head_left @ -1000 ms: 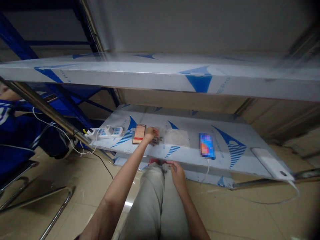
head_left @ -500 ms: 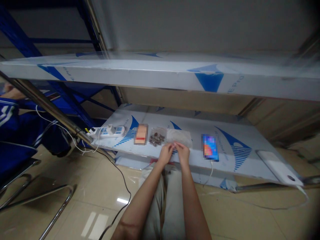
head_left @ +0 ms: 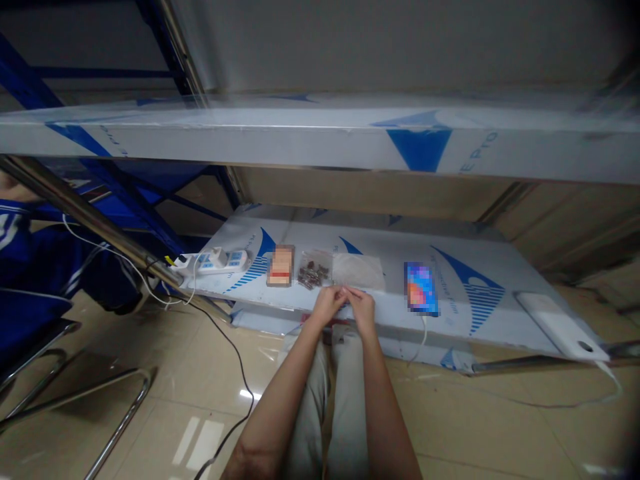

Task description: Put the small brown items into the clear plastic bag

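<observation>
My left hand (head_left: 329, 304) and my right hand (head_left: 362, 307) meet at the fingertips above the front edge of the lower shelf. Both are closed in a pinch; whatever lies between the fingers is too small or hidden to make out. Just beyond my left hand is a clear plastic bag (head_left: 313, 270) with several small brown pieces in it. A flat, whitish translucent bag or sheet (head_left: 358, 270) lies beyond my right hand.
On the film-covered lower shelf (head_left: 390, 243) are a pixelated tan item (head_left: 281, 265), a pixelated phone (head_left: 421, 288) on a cable, a power strip (head_left: 220, 261) and a long white device (head_left: 557, 327). An upper shelf (head_left: 300, 140) crosses ahead. Someone's blue sleeve (head_left: 15, 227) shows at left.
The view has shifted slightly. My hands stay together at the shelf's front edge, with only a small change in finger position. The items on the shelf lie as before.
</observation>
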Demonstrator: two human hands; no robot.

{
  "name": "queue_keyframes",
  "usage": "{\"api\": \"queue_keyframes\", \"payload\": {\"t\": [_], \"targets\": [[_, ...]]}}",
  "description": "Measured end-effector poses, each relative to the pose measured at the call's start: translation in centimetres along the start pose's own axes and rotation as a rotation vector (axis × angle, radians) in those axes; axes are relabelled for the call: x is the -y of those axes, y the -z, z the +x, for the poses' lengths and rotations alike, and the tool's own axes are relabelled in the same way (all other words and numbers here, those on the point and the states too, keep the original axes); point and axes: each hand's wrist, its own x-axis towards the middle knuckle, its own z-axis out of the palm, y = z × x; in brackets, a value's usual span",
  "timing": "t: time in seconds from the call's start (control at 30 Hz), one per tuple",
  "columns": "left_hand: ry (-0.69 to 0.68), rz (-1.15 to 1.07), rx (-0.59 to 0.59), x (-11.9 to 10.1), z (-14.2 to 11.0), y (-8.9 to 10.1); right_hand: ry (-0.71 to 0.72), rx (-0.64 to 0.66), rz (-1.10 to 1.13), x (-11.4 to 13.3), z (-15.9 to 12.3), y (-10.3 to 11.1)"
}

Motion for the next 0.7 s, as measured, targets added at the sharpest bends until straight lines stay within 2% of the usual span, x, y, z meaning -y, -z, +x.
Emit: {"api": "queue_keyframes", "payload": {"t": [0.13,0.37,0.57,0.7], "targets": [[-0.01,0.059,-0.004,-0.3,-0.1,0.0,0.031,0.042,-0.001,-0.6,0.3,0.2],[-0.067,0.014,0.051,-1.0,-0.2,0.8,0.123,0.17,-0.005,-1.0,0.7,1.0],[-0.067,0.024,0.066,-1.4,-0.3,1.1,0.264,0.137,-0.323,0.7,0.6,1.7],[-0.036,0.067,-0.01,-1.7,0.0,0.7,0.358,0.102,-0.576,2.0,0.5,1.6]]}}
